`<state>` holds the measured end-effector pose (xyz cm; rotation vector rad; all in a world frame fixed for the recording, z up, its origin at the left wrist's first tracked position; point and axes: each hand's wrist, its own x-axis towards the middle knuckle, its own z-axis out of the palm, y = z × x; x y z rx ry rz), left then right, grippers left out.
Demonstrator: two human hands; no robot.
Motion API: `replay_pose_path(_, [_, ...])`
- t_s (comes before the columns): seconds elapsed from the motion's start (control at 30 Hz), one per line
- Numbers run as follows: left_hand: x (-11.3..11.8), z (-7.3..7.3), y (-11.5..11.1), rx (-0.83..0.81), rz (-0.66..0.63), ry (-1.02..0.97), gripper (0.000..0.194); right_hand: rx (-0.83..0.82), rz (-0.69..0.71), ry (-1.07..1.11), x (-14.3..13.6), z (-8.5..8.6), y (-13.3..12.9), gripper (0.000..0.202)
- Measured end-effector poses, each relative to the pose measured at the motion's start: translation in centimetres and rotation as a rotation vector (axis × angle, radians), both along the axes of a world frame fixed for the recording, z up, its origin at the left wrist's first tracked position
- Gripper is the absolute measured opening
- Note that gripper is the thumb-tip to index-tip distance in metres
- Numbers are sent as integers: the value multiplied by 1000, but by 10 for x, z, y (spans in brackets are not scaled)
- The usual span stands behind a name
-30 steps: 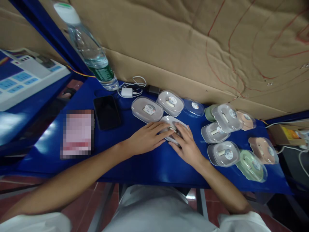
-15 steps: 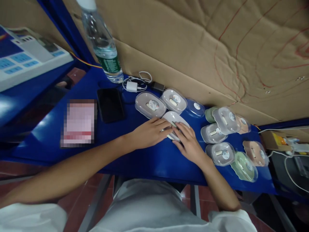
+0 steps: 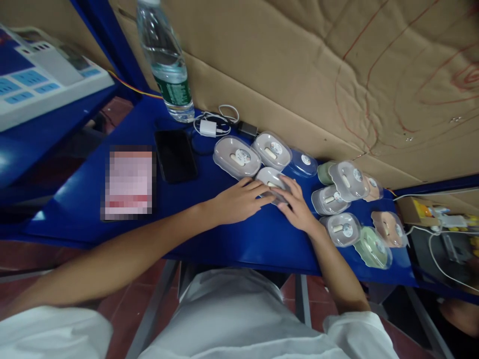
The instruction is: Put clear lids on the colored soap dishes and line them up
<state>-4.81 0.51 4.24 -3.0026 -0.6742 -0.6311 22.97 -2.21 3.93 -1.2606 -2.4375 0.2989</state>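
Near edge: white-clad lap and both bare forearms reaching forward over the blue table (image 3: 239, 239).

Left hand (image 3: 239, 199) lies flat, fingers loosely spread and extended, fingertips resting on the left side of a white oval case (image 3: 271, 179). Not gripped around it; the palm rests on the table surface.

Right hand (image 3: 297, 207) comes in from the right, fingers extended, lying over the near right edge of the same case. Fingers cover part of the lid; cannot tell whether they press or pinch.

The case sits mid-table, just near of two clear-lidded cases (image 3: 236, 157) that stand side by side further back. A small blue-tinted one (image 3: 304, 162) lies just right of those.

Right of the hands: a cluster of similar cases (image 3: 342, 229), clear, green and pink, some overlapping, running towards the near right corner.

Left of the hands: a dark phone (image 3: 175, 155) lying flat, and a blurred pink rectangle (image 3: 129, 183) beside it.

Far: a white charger with coiled cable (image 3: 208, 127), and an upright water bottle (image 3: 166, 62) with a green label. Brown cardboard (image 3: 318, 65) with red pen lines backs the table.
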Motion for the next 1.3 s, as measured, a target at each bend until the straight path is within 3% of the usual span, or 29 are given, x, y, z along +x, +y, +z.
replay_pose_path(0.2, [-2, 3, -4, 58, -87, -29, 11, 119, -465, 82, 9, -20, 21, 63])
replay_pose_path(0.3, [-2, 7, -11, 94, -126, -136, 14, 101, -514, -26, 8, -26, 23, 65])
replay_pose_path(0.47, [0, 11, -12, 124, -139, -142, 10, 162, -564, -93, 2, -18, 10, 50])
replay_pose_path(0.57, [-1, 14, -10, 109, -94, -136, 27, 162, -549, -136, 0, -14, 4, 55])
replay_pose_path(0.67, [-6, 18, -9, 40, 35, -125, 43, 109, -541, -144, 2, -11, 1, 57])
replay_pose_path(0.8, [-10, 21, -9, -6, 108, -8, 55, 76, -482, 3, 1, 8, -9, 57])
replay_pose_path(0.97, [-6, 15, -8, -9, 141, -45, 70, 42, -148, 9, -9, 36, -29, 56])
replay_pose_path(1.07, [-3, 9, -6, -46, 152, -134, 82, 30, -14, -65, -12, 36, -31, 58])
replay_pose_path(1.3, [-7, 1, -3, -145, 136, -193, 81, 128, 61, -142, -18, 27, -27, 47])
